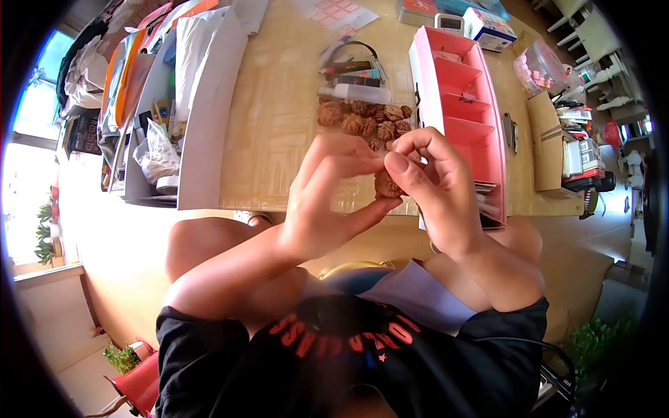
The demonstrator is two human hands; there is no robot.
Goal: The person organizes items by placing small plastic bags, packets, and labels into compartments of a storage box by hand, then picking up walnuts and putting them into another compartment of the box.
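Nut (pixel 386 185) partly hidden, near pink organizer (pixel 471 131).

At centre, rough, matt, deeply ridged brown walnuts (pixel 352 125); beneath them, the table (pixel 268 111) looks smooth, faintly glossy. Upper right: smooth pink plastic-looking organizer (pixel 470 139), matt brown cardboard box (pixel 547 139). Bottom: matt black cloth shirt (pixel 313 376).

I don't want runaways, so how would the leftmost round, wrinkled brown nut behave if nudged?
The nut would probably roll, being rounded, but perhaps wobble on its bumps. Its ridges should keep it from feeling slippery.
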